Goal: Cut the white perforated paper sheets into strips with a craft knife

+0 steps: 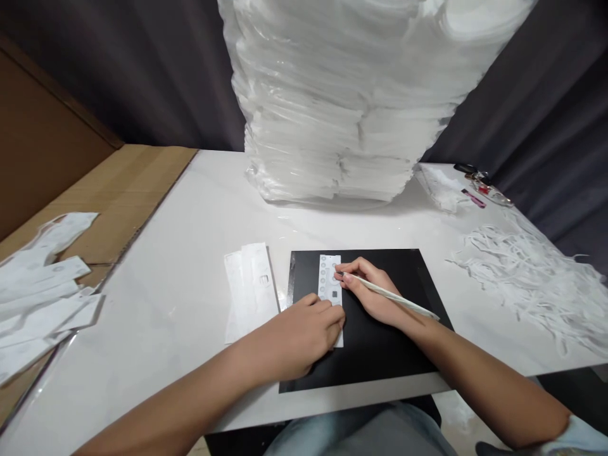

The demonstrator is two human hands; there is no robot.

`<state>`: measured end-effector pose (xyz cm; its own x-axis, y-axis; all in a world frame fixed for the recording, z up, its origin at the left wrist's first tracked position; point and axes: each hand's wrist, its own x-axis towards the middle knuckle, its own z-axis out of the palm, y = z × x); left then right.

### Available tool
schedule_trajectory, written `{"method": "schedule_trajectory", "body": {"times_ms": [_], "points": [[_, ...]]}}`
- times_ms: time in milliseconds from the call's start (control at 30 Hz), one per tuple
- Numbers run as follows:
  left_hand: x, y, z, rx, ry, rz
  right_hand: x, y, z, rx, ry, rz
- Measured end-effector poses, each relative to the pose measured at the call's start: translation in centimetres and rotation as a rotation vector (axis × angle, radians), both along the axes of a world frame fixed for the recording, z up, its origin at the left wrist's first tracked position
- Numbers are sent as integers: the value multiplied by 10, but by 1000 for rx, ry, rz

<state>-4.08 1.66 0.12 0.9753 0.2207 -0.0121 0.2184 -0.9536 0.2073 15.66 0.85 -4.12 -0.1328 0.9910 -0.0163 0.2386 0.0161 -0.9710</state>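
A narrow white strip printed with small grey circles and a dark square lies lengthwise on a black mat. My left hand, fingers curled in, presses on the lower part of the strip and hides some of it. Between the thumb and fingers of my right hand is a slim white pen-like tool, slanting back over the wrist. Its dark end is at the strip's right edge; whether it touches cannot be made out. Just left of the mat, several white strips lie overlapped.
A tall plastic-wrapped stack of white material stands at the back. Loose thin white strands are heaped at the right, with small items behind. On the left, more white strips lie on cardboard beside the white table.
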Motion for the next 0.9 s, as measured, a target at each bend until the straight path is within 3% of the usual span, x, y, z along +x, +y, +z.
{"method": "schedule_trajectory", "body": {"times_ms": [200, 467, 700, 900], "points": [[-8, 13, 14, -116, -78, 87, 3, -1, 5, -21, -76, 22], [-4, 7, 5, -144, -97, 27, 3, 0, 4, -19, -67, 27], [5, -7, -6, 55, -169, 40, 2, 0, 7, -26, -64, 18], [12, -14, -8, 198, -79, 20, 1, 0, 5, -17, -62, 20]]}}
